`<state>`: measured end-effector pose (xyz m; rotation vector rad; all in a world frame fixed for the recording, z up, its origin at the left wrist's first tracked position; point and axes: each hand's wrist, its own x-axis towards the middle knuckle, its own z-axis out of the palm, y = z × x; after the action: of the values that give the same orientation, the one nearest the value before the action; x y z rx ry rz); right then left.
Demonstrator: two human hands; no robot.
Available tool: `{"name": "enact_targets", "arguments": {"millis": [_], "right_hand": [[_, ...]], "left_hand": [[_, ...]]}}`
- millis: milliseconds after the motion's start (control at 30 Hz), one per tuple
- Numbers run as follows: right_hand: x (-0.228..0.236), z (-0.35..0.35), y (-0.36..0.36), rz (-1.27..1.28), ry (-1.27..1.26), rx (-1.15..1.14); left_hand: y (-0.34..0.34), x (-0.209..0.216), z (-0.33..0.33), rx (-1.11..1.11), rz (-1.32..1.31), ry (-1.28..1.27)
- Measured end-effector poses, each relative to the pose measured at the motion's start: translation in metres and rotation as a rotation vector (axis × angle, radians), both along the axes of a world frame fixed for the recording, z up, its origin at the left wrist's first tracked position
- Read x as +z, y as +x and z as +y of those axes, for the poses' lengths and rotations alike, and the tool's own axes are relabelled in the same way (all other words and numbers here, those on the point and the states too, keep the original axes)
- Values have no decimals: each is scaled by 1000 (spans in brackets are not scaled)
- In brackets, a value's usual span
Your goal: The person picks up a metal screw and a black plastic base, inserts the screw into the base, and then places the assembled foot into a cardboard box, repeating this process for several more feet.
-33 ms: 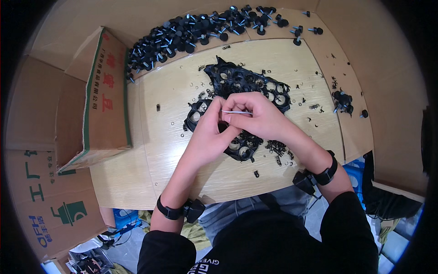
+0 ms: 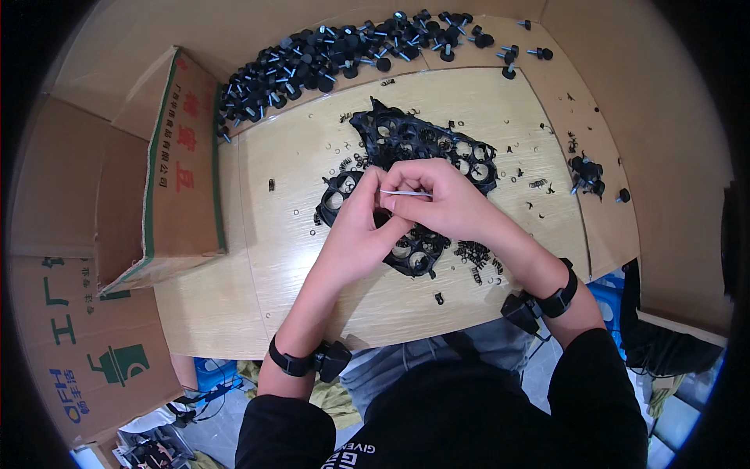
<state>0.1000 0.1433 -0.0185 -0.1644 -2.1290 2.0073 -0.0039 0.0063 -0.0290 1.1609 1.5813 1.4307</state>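
Observation:
Over the middle of the table my right hand pinches a slim silver-white strip, whose exact kind I cannot make out. My left hand meets it fingertip to fingertip, its fingers closed; whatever they hold is hidden. Beneath and behind both hands lie black, flexible-looking sheets with round holes. One of them reaches out below the fingers on the near side. Small black coiled bits lie in a cluster near my right wrist.
Many black round-headed screws are heaped along the back. An open cardboard box stands at the left. On the right-hand cardboard strip sits a small black clump with screws. Cardboard walls enclose the table; small rings and scraps are scattered about.

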Motion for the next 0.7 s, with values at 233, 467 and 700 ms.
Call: {"name": "enact_targets", "arguments": {"millis": [233, 467, 700], "right_hand": [[-2, 5, 2, -43, 18, 51], [-1, 5, 2, -40, 20, 54], [3, 6, 3, -59, 36, 52]], "left_hand": [[1, 6, 0, 9, -61, -87], [2, 7, 1, 19, -60, -69], [1, 6, 1, 20, -81, -77]]}}
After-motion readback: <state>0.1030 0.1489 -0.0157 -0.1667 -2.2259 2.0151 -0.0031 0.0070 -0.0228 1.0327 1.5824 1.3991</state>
